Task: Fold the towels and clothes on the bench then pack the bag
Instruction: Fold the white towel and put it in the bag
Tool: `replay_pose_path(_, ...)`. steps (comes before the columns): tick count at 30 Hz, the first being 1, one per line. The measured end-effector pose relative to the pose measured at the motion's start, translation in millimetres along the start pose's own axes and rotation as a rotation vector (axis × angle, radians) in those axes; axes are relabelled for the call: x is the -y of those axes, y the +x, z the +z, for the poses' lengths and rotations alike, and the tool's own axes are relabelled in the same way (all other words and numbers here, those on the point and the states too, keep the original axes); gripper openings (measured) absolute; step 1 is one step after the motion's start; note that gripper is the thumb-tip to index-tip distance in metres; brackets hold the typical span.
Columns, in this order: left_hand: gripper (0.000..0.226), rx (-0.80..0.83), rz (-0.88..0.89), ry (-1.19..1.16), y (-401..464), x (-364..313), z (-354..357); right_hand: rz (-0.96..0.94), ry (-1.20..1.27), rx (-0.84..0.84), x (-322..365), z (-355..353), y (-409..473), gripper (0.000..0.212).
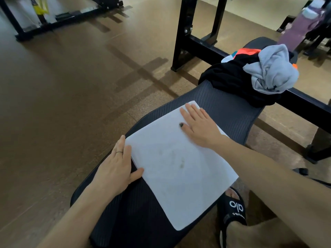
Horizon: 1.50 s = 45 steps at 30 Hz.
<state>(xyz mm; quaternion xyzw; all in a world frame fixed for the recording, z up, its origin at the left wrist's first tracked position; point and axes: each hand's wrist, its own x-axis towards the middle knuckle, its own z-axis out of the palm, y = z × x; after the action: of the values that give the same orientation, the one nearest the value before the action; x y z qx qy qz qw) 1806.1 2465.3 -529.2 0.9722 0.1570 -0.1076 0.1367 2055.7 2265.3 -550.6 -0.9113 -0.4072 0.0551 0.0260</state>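
Both hands flat — left hand, right hand — on white towel; slide sandal reads "alo".

towel on bench | clothes pile on bench, behind towel

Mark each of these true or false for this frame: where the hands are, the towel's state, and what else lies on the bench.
1. The right hand lies flat on the white towel. True.
2. The left hand grips the grey garment. False: it rests at the towel's left edge; the grey garment lies untouched at the far end.
3. The towel lies crumpled. False: it lies flat on the bench.
4. A black garment lies under the grey one. True.
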Motion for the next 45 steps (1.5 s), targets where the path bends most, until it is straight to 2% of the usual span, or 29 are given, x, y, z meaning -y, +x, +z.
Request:
replay_pose_path(3, 0.075, -0.004, 0.005, 0.004, 0.8, 1.1, 0.0, 0.022, 0.013, 0.028, -15.9, 10.1, 3.6, 0.064)
replay_pose_path(5, 0.075, 0.027, -0.004, 0.009, 1.8, 1.1, -1.9, 0.103, 0.059, 0.005, -22.7, 11.9, 3.0, 0.063)
replay_pose_path(8, 0.072, 0.029, 0.002, -0.046, 7.6, 1.2, -8.0, 0.236, 0.194, -0.216, -2.7, -1.5, -18.5, 0.059)
replay_pose_path(10, 0.062, -0.019, -0.022, -0.130, 14.2, 2.4, -13.1, 0.141, 0.342, -0.360, 38.5, -9.9, -57.1, 0.053)
replay_pose_path(11, 0.056, -0.041, -0.052, -0.169, 15.6, 0.9, -16.7, 0.049, 0.397, -0.343, 62.9, -13.2, -88.1, 0.047)
replay_pose_path(13, 0.042, -0.093, -0.125, -0.236, 20.4, 1.8, -21.0, -0.113, 0.386, -0.202, 109.4, -9.9, -151.4, 0.038)
replay_pose_path(16, 0.024, -0.155, -0.156, -0.251, 26.3, 2.2, -22.2, -0.232, 0.218, 0.014, 144.4, 8.4, -211.2, 0.044)
replay_pose_path(18, 0.020, -0.128, -0.161, -0.240, 27.9, -0.5, -22.3, -0.246, 0.124, 0.051, 149.4, 16.7, -225.0, 0.045)
replay_pose_path(22, 0.021, -0.067, -0.187, -0.272, 30.0, -5.5, -29.7, -0.299, 0.013, -0.041, 146.4, 17.8, -229.2, 0.034)
replay_pose_path(26, 0.017, -0.061, -0.195, -0.347, 23.8, -7.0, -38.0, -0.367, -0.081, 0.106, 151.3, 5.7, -228.4, 0.041)
replay_pose_path(29, 0.012, -0.110, -0.224, -0.449, 14.7, -3.5, -42.2, -0.339, -0.209, 0.205, 164.1, -1.2, -226.0, 0.029)
replay_pose_path(32, 0.010, -0.142, -0.256, -0.518, 1.7, 1.4, -44.2, -0.320, -0.204, 0.274, 167.4, -5.6, -222.9, 0.022)
replay_pose_path(36, 0.014, -0.211, -0.336, -0.694, -16.7, 5.6, -45.2, -0.321, -0.024, 0.225, 153.1, -20.0, -227.1, 0.022)
replay_pose_path(40, 0.021, -0.288, -0.403, -0.950, -30.6, 0.4, -55.5, -0.262, 0.210, 0.067, 135.0, -39.3, -240.9, 0.013)
replay_pose_path(45, 0.022, -0.254, -0.206, -0.748, -29.4, -12.6, -78.1, -0.093, 0.376, 0.002, 96.3, -64.3, -245.6, 0.014)
